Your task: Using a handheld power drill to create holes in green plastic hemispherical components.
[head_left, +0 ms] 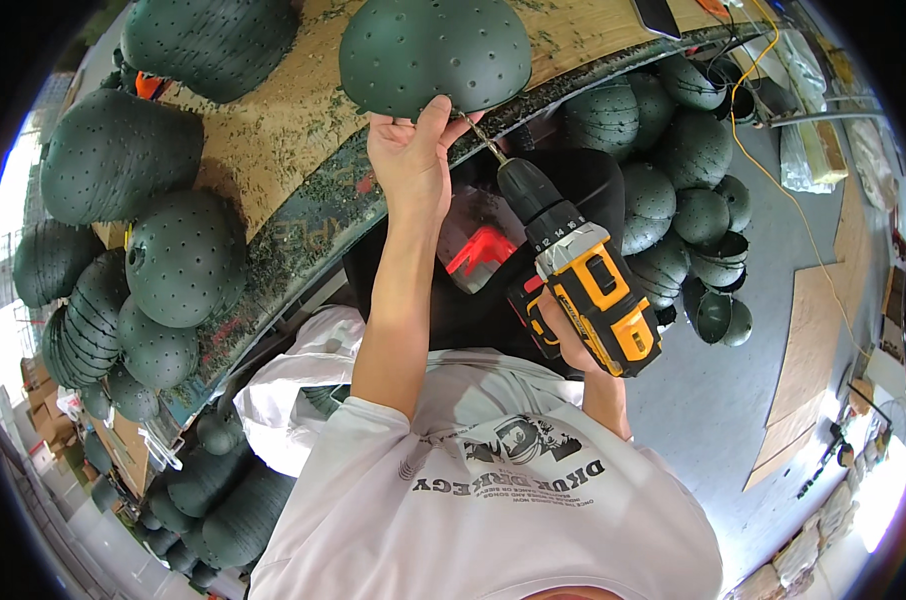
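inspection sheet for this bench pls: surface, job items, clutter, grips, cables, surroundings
surface: wooden bench top, worn and strewn with green shavings.
job's things: dark green perforated dome at the bench edge; yellow and black cordless drill, its bit at the dome's lower rim.
clutter: more green domes stacked on the bench and piled on the floor.
grips: left hand pinches the dome's rim; right hand holds the drill handle.
cables: yellow cable trailing across the floor.
surroundings: grey floor, plywood sheet.
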Tool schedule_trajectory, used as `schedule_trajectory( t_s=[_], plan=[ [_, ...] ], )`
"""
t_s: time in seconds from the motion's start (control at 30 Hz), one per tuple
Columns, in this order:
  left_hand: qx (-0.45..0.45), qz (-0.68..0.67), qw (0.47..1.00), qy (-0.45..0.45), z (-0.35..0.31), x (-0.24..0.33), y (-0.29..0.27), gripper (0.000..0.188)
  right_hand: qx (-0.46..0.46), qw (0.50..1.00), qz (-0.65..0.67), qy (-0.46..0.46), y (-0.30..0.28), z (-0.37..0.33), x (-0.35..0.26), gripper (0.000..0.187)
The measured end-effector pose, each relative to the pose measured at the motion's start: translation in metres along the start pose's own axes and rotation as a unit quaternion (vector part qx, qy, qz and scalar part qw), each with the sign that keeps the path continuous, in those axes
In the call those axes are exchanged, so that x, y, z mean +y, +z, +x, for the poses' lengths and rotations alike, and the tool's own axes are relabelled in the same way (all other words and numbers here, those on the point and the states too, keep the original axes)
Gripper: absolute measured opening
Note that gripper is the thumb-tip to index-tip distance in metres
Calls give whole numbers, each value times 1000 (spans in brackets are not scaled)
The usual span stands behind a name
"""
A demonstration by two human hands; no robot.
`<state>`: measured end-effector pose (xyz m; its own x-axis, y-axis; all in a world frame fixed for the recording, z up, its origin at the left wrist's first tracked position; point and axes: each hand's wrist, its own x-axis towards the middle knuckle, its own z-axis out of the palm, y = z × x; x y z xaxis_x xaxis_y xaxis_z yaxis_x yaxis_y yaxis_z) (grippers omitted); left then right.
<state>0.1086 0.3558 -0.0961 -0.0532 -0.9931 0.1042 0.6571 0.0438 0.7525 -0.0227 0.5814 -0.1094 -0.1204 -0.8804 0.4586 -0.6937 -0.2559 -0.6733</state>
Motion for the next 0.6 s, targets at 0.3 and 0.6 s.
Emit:
schedule_trajectory(
  t_s=[0.3,0.6],
  plan=[
    [17,-5,1000,-15,-7,0,4,27,41,963,226,140,15,-20,14,29],
    [29,-23,999,-9,-8,-1,4,26,6,969,213,122,9,2,1,28]
  ],
)
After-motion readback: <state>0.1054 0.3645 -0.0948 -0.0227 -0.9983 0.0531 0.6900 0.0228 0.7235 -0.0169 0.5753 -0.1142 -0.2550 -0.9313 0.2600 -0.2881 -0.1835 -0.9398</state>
